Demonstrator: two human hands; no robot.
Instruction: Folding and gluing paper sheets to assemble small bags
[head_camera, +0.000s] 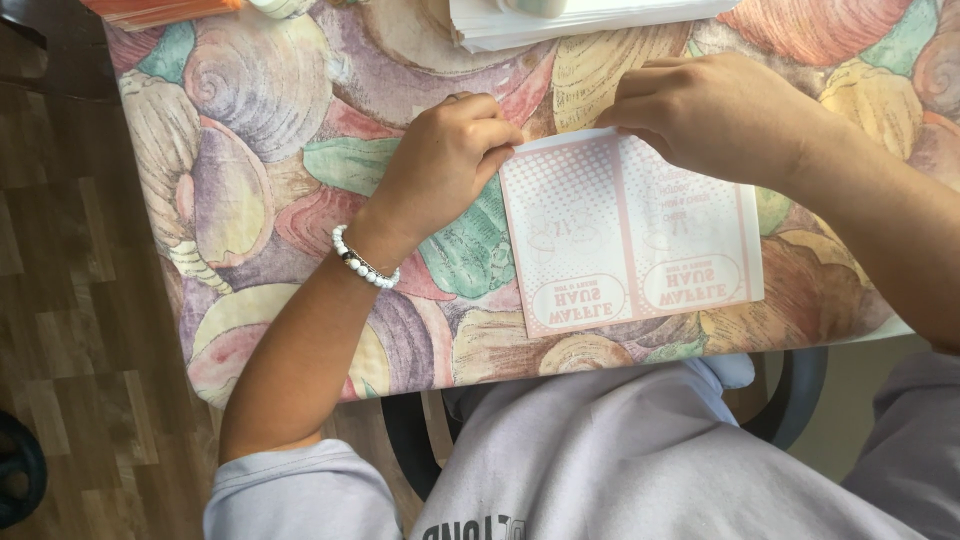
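Pinching the top edge of a pink-and-white printed paper sheet (628, 232), both hands (452, 160) grasp it: the left hand at its upper left corner, the right hand (708, 112) curled over the top middle, near the centre crease. The sheet lies flat on the counter (250, 150), which is covered in a shell-patterned cloth, with its lower edge near the counter's front edge. A white bead bracelet (364, 262) circles the left wrist. A stack of white paper (570, 22) sits just beyond the hands. Uneven pressure from either hand could skew the fold or tear the thin edge.
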